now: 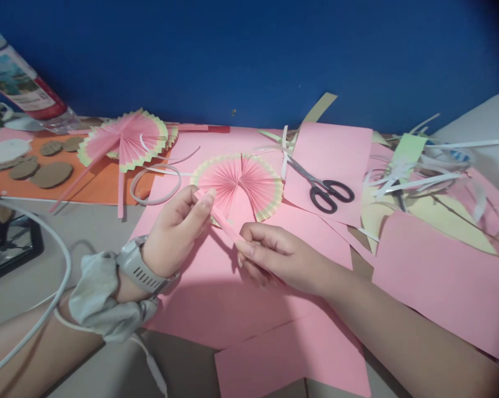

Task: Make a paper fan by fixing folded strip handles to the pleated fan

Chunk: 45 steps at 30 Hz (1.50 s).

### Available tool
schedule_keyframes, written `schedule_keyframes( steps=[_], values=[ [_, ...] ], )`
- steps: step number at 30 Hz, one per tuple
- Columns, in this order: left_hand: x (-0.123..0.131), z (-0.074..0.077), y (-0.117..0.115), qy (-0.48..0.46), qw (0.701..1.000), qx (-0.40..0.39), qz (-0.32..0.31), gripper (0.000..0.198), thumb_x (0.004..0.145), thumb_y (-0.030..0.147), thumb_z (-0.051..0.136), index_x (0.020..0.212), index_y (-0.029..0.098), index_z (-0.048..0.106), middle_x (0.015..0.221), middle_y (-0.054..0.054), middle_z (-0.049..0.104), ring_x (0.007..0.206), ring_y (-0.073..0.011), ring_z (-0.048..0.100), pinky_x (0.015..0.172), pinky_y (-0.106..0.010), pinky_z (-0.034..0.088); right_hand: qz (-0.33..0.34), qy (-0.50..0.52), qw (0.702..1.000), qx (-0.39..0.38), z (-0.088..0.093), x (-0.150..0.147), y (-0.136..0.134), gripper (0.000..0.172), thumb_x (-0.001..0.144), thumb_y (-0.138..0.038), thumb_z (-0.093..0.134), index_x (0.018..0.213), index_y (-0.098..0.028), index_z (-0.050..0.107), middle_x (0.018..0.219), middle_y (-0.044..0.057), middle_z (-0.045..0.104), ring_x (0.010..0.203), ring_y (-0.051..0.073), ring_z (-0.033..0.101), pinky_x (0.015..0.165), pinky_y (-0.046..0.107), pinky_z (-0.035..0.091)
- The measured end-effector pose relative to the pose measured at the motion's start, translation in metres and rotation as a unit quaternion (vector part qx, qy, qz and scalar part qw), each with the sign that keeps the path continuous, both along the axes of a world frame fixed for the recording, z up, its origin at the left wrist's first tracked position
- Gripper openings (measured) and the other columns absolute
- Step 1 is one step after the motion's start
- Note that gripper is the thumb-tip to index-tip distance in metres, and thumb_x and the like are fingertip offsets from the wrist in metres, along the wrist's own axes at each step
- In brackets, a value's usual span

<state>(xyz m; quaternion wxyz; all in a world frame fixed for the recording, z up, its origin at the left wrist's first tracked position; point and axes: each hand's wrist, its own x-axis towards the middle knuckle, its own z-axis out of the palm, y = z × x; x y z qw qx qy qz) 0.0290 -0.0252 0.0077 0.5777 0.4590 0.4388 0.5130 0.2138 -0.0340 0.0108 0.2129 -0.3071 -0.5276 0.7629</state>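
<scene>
Between my two hands a narrow folded pink paper strip (225, 224) is stretched at a slant. My left hand (187, 218) pinches its upper end between thumb and fingers. Lower down, my right hand (274, 251) grips the other end, with part of the strip hidden behind the fingers. Just beyond the hands, a pleated pink paper fan (261, 179) with a yellow-green rim lies spread on pink paper sheets (216, 309). Black-handled scissors (326, 193) rest on a pink sheet (330, 160) to the right of the fan.
At the left, finished-looking pleated fans (143, 135) with pink strips lie by cardboard discs (52, 174) on orange paper (104, 188). A bottle (25, 83) leans behind. Paper scraps (419, 182) crowd the right. A white cable (62, 243) loops over my left forearm. A blue wall (249, 61) bounds the back.
</scene>
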Motion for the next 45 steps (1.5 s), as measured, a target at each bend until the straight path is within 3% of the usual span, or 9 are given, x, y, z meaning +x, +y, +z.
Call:
schedule_keyframes(
  steps=[6, 20, 23, 26, 32, 37, 45],
  values=[
    [0.001, 0.002, 0.000, -0.031, 0.999, -0.019, 0.018, 0.036, 0.080, 0.037, 0.067, 0.063, 0.020, 0.041, 0.046, 0.009, 0.031, 0.040, -0.0049, 0.024, 0.039, -0.020, 0.020, 0.000, -0.006, 1.000, 0.005, 0.001, 0.000, 0.001, 0.029, 0.096, -0.037, 0.047, 0.074, -0.018, 0.046, 0.050, -0.006, 0.049, 0.051, 0.010, 0.047, 0.063, 0.027, 0.040],
    [0.002, 0.005, -0.003, -0.019, 0.998, -0.008, 0.051, 0.039, 0.087, 0.044, 0.054, 0.059, 0.021, 0.041, 0.041, 0.008, 0.034, 0.033, -0.0054, 0.026, 0.034, -0.021, 0.024, -0.014, 0.011, 1.000, -0.009, 0.000, 0.001, 0.000, 0.028, 0.095, -0.034, 0.048, 0.073, -0.018, 0.045, 0.049, -0.006, 0.049, 0.049, 0.009, 0.044, 0.061, 0.025, 0.039],
    [0.004, 0.007, -0.006, -0.002, 1.000, 0.003, 0.019, 0.037, 0.084, 0.047, 0.057, 0.063, 0.020, 0.045, 0.042, 0.007, 0.038, 0.034, -0.0055, 0.031, 0.034, -0.020, 0.027, -0.023, 0.027, 0.999, -0.033, -0.001, 0.001, 0.000, 0.028, 0.095, -0.034, 0.048, 0.072, -0.018, 0.046, 0.047, -0.007, 0.048, 0.044, 0.008, 0.040, 0.055, 0.023, 0.037],
    [0.006, 0.010, -0.008, 0.049, 0.997, -0.003, -0.060, 0.033, 0.080, 0.044, 0.065, 0.065, 0.019, 0.049, 0.041, 0.007, 0.043, 0.034, -0.0060, 0.038, 0.035, -0.019, 0.032, -0.031, 0.039, 0.998, -0.040, -0.001, 0.001, 0.000, 0.027, 0.095, -0.033, 0.048, 0.072, -0.018, 0.045, 0.046, -0.007, 0.048, 0.043, 0.008, 0.041, 0.052, 0.022, 0.035],
    [0.002, 0.009, -0.008, 0.050, 0.992, -0.044, -0.111, 0.041, 0.089, 0.032, 0.052, 0.050, 0.018, 0.044, 0.033, 0.006, 0.036, 0.028, -0.0053, 0.033, 0.034, -0.019, 0.030, -0.020, 0.083, 0.993, -0.077, 0.001, 0.003, 0.003, 0.025, 0.095, -0.025, 0.046, 0.071, -0.017, 0.045, 0.043, -0.009, 0.041, 0.037, 0.004, 0.031, 0.041, 0.015, 0.028],
    [0.002, 0.008, -0.005, -0.039, 0.995, -0.084, -0.046, 0.038, 0.082, 0.035, 0.058, 0.050, 0.021, 0.042, 0.031, 0.008, 0.029, 0.026, -0.0058, 0.024, 0.030, -0.020, 0.021, -0.003, 0.122, 0.985, -0.126, 0.004, 0.007, 0.005, 0.025, 0.092, -0.019, 0.047, 0.067, -0.017, 0.044, 0.041, -0.011, 0.034, 0.033, 0.002, 0.024, 0.040, 0.013, 0.027],
    [-0.005, 0.013, 0.007, -0.135, 0.988, -0.073, 0.034, 0.038, 0.083, 0.031, 0.055, 0.052, 0.019, 0.039, 0.035, 0.008, 0.025, 0.033, -0.0048, 0.025, 0.037, -0.018, 0.027, 0.013, 0.130, 0.984, -0.124, 0.002, 0.007, 0.004, 0.028, 0.090, -0.020, 0.052, 0.065, -0.017, 0.040, 0.042, -0.009, 0.041, 0.034, 0.002, 0.028, 0.041, 0.014, 0.030]
  ],
)
